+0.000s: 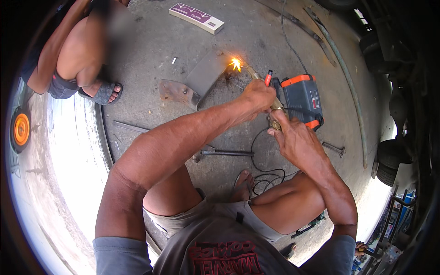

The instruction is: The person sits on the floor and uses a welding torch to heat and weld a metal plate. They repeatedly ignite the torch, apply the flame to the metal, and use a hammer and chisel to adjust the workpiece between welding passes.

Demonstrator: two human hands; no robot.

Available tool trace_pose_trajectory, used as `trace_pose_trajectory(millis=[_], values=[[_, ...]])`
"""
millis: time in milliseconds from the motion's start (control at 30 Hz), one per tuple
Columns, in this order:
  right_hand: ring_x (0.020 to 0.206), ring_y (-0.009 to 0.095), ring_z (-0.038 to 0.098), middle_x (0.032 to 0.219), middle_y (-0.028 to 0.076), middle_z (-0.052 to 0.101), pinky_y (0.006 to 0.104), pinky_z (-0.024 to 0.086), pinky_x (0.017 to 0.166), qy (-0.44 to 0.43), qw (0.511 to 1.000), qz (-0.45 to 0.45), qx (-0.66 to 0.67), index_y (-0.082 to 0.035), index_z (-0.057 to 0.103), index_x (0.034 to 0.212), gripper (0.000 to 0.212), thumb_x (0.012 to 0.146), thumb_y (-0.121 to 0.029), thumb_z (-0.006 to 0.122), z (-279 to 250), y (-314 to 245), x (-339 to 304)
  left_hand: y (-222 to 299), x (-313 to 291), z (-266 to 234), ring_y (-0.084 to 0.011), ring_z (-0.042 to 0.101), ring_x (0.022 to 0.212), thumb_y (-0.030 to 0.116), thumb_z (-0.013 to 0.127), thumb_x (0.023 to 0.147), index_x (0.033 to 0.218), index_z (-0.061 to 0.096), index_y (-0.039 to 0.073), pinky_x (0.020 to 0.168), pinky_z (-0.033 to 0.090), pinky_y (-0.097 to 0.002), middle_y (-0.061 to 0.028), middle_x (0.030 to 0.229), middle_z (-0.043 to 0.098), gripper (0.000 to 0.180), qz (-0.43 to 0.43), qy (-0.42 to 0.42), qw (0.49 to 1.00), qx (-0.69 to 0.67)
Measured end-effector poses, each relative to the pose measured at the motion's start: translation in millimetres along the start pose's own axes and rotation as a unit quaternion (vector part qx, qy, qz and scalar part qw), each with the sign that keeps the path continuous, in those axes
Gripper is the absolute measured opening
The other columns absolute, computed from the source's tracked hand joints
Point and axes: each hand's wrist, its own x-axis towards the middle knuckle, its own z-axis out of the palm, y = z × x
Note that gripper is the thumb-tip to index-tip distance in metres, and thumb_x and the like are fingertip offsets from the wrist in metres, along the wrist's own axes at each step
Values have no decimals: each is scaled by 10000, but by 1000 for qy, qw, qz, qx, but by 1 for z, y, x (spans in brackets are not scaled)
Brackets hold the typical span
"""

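My left hand [258,95] is closed round the front of a brass gas torch [278,105]. My right hand [295,137] grips the torch farther back, with its thumb by a knurled brass knob [275,124]. The torch points up and to the left; a bright orange flame with sparks [235,63] glares at its tip, hiding the contact point. The flame is at the right edge of a bent grey steel plate [205,73] with a rusty flange on the floor. A small red, black-topped object [268,78], perhaps a lighter, stands out beside my left fingers; whether I hold it, I cannot tell.
Right of the torch stands a black and orange machine [302,98]. A hammer [224,153], a wrench [334,149] and a flat bar [130,127] lie on the concrete. Beyond are a purple-and-white box [197,18] and a long pipe [350,87]. Another person [73,50] crouches at left.
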Motion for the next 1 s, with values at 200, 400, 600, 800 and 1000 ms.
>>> trace_pose_trajectory(millis=[200, 400, 600, 800, 1000], values=[[772, 496, 692, 849, 283, 667, 576, 548, 668, 2, 1000, -11, 9, -150, 442, 1455, 462, 1045, -194, 650, 5, 4, 1, 7, -5, -3, -258, 681, 631, 218, 516, 1027, 942, 678, -98, 540, 527, -422, -187, 762, 693, 365, -17, -7, 1000, 18], [754, 507, 696, 859, 299, 649, 574, 558, 656, 0, 1000, -5, -1, -148, 449, 1404, 416, 1043, -192, 651, 5, 3, 1, 15, -13, -5, -214, 570, 607, 274, 575, 1025, 1033, 669, -69, 435, 348, -425, -160, 775, 637, 355, -59, -13, 998, 19], [827, 505, 696, 882, 296, 662, 585, 544, 729, -32, 999, 35, -21, -156, 485, 1421, 415, 1045, -206, 654, 1, -6, 1, 9, -7, -5, -235, 632, 717, 265, 592, 1017, 1059, 658, -76, 546, 448, -445, -174, 844, 653, 350, -42, -18, 999, 6], [781, 498, 710, 919, 291, 630, 568, 571, 685, -36, 998, 28, -49, -180, 498, 1440, 428, 1042, -192, 655, 2, -8, 0, 9, -12, -6, -240, 649, 751, 241, 586, 1012, 1067, 645, -91, 593, 474, -458, -175, 866, 665, 342, -40, -21, 999, 7], [668, 402, 730, 860, 239, 618, 483, 595, 557, 5, 994, -24, -103, -153, 481, 1324, 300, 1070, -239, 616, 7, -5, -4, 8, -14, -5, -260, 689, 757, 219, 566, 1006, 1044, 644, -88, 616, 511, -452, -200, 872, 696, 319, -40, -25, 999, -15]])
